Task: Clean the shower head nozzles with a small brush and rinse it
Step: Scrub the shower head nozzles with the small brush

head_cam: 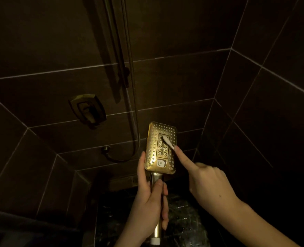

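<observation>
Two hands work: left hand (pixel 148 198) clenches rectangular gold shower head (pixel 161 147) handle; right hand (pixel 208 182) fingers pinch white brush (pixel 168 142).

Counted in the dim stall: one gold shower head (pixel 161 148), face up. On its face, one white button (pixel 160 163) near the handle end, and above that, in the dark centre panel, two columns of large ringed nozzles (pixel 162 148), six plainly seen, the top pair hidden under one small white brush (pixel 168 142). Small perimeter holes too many and too fine to number. Two hands: left hand (pixel 151 198), right hand (pixel 208 182). On the wall left of the shower head, one valve plate (pixel 87 111); one hose (pixel 133 97).
</observation>
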